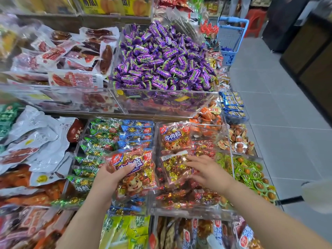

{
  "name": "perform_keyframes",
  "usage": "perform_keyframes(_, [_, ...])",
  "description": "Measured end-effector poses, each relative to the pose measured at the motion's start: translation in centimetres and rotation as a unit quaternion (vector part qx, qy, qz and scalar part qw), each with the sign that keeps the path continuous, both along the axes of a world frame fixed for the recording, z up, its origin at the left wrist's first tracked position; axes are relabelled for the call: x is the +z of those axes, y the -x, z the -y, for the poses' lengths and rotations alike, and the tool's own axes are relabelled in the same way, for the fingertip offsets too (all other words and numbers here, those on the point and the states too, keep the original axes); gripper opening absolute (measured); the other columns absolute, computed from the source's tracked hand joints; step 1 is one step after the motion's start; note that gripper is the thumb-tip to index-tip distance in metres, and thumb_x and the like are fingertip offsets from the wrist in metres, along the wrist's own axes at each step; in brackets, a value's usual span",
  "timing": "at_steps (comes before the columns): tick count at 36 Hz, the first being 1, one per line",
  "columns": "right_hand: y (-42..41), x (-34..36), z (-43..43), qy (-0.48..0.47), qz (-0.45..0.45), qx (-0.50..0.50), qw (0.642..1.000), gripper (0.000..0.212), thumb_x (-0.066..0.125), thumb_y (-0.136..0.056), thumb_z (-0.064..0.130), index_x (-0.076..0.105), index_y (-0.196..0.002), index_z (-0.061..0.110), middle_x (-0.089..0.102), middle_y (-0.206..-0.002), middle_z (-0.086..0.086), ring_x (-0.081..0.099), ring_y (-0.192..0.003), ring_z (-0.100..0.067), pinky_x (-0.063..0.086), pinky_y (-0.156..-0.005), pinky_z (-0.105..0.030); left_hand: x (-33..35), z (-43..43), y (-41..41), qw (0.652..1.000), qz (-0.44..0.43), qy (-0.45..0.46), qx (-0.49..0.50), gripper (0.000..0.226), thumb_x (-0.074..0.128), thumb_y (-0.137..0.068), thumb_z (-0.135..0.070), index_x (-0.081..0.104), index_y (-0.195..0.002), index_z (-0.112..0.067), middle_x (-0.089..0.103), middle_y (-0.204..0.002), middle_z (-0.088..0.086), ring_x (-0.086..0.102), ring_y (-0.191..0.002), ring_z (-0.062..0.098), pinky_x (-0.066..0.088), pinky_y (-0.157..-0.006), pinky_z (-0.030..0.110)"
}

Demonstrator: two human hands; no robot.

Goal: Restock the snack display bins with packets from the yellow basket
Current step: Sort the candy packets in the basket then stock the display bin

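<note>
My left hand (111,174) grips a red beef-cube packet (133,174) with a cartoon cow on it, held just above the divider between two clear bins. My right hand (208,170) lies with spread fingers on a face-down packet of the same snack (175,165) inside the clear bin (227,141) of red packets. Another red packet (175,136) lies face up at the back of that bin. The bin to the left (79,146) holds green and blue packets of the same kind. The yellow basket is out of view.
Above, a clear bin (161,105) is heaped with purple candies (161,58), with vacuum-packed meat (71,56) to its left. Orange and green egg snacks (249,171) fill bins on the right. A blue cart (230,38) stands on the grey tiled aisle.
</note>
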State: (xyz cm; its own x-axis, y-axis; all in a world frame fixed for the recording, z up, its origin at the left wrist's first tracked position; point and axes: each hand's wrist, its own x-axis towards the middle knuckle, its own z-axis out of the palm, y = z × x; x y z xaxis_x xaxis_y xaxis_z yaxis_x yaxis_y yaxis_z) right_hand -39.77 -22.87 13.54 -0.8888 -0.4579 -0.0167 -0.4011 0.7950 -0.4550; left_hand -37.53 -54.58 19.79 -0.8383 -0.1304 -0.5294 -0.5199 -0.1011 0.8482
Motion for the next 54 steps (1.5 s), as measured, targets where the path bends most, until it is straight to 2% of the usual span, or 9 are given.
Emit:
perform_keyframes(3, [0.3,1.2,0.0,0.090,-0.033,-0.075,0.993,0.033,0.064,-0.086,0.031,0.061,-0.119,0.032,0.060,-0.112,0.019,0.049,-0.097,0.005,0.046,-0.093,-0.026,0.0,0.0,0.0,1.000,0.002,0.000,0.005,0.095,0.090,-0.041,-0.041,0.055,-0.122,-0.007,0.070,-0.109,0.017,0.068,-0.098,0.039,0.050,-0.091,0.058])
perform_keyframes(10, [4.8,3.1,2.6,0.213,0.067,-0.275,0.935,0.035,0.068,-0.083,0.039,0.046,-0.110,0.035,0.056,-0.093,0.023,0.059,-0.078,0.005,0.040,-0.064,-0.010,-0.1,0.0,0.1,1.000,-0.005,-0.003,0.002,0.090,0.090,-0.042,-0.041,0.057,-0.120,-0.009,0.072,-0.106,0.015,0.069,-0.097,0.038,0.049,-0.092,0.059])
perform_keyframes(18, [5.6,0.3,4.5,0.181,0.084,-0.362,0.911,0.114,0.085,-0.060,0.047,0.014,-0.147,0.026,0.025,-0.143,-0.001,0.027,-0.133,-0.018,0.024,-0.111,-0.033,-0.4,0.0,0.1,1.000,0.001,-0.008,0.016,0.090,0.095,-0.033,-0.041,0.059,-0.110,-0.009,0.074,-0.098,0.015,0.071,-0.089,0.038,0.052,-0.085,0.061])
perform_keyframes(27, [5.8,-0.6,6.8,0.273,0.172,-0.361,0.875,0.094,0.077,-0.071,0.046,0.025,-0.145,0.021,0.045,-0.141,0.003,0.043,-0.114,-0.005,0.033,-0.094,-0.024,-0.1,-0.1,0.3,1.000,-0.011,-0.004,-0.006,0.079,0.088,-0.038,-0.041,0.061,-0.106,-0.010,0.075,-0.093,0.013,0.072,-0.086,0.035,0.054,-0.085,0.059])
perform_keyframes(33, [4.3,0.4,5.6,0.273,0.181,-0.399,0.856,0.121,0.078,-0.066,0.053,-0.004,-0.151,0.023,0.011,-0.158,-0.003,0.016,-0.144,-0.024,0.018,-0.114,-0.042,0.8,-0.8,0.7,1.000,-0.003,-0.008,-0.008,0.083,0.088,-0.039,-0.043,0.059,-0.109,-0.009,0.074,-0.094,0.015,0.072,-0.086,0.038,0.054,-0.083,0.058])
perform_keyframes(40, [-1.7,4.6,6.8,0.383,0.067,-0.344,0.855,0.014,0.062,-0.086,0.036,0.056,-0.098,0.038,0.059,-0.100,0.021,0.056,-0.096,0.003,0.047,-0.087,-0.020,1.5,-2.7,1.0,0.999,-0.012,-0.037,-0.018,0.076,0.087,-0.042,-0.037,0.061,-0.106,-0.006,0.075,-0.089,0.014,0.073,-0.079,0.034,0.059,-0.072,0.046])
perform_keyframes(44, [-3.3,6.2,8.5,0.404,0.250,-0.209,0.855,0.035,0.074,-0.078,0.031,0.056,-0.108,0.031,0.061,-0.082,0.012,0.060,-0.076,-0.004,0.048,-0.065,-0.014,1.5,-4.3,1.1,0.998,-0.023,-0.022,-0.047,0.081,0.089,-0.036,-0.042,0.065,-0.106,-0.009,0.075,-0.092,0.011,0.073,-0.083,0.032,0.057,-0.082,0.051])
perform_keyframes(49, [-3.2,5.8,8.0,0.384,0.278,-0.235,0.849,0.027,0.076,-0.077,0.033,0.054,-0.093,0.032,0.054,-0.083,0.009,0.053,-0.066,-0.003,0.044,-0.053,-0.014,1.3,-5.4,0.7,0.998,-0.023,-0.005,-0.052,0.087,0.087,-0.034,-0.053,0.067,-0.109,-0.014,0.076,-0.091,0.004,0.073,-0.081,0.025,0.057,-0.068,0.036])
perform_keyframes(54, [-2.7,5.0,5.5,0.413,0.264,-0.272,0.828,0.020,0.073,-0.080,0.029,0.057,-0.092,0.031,0.056,-0.081,0.009,0.057,-0.063,0.003,0.046,-0.057,-0.015,1.4,-4.6,0.3,0.999,0.013,-0.022,0.030,0.122,0.078,-0.034,-0.074,0.046,-0.137,-0.018,0.061,-0.129,0.008,0.060,-0.114,0.033,0.048,-0.097,0.053])
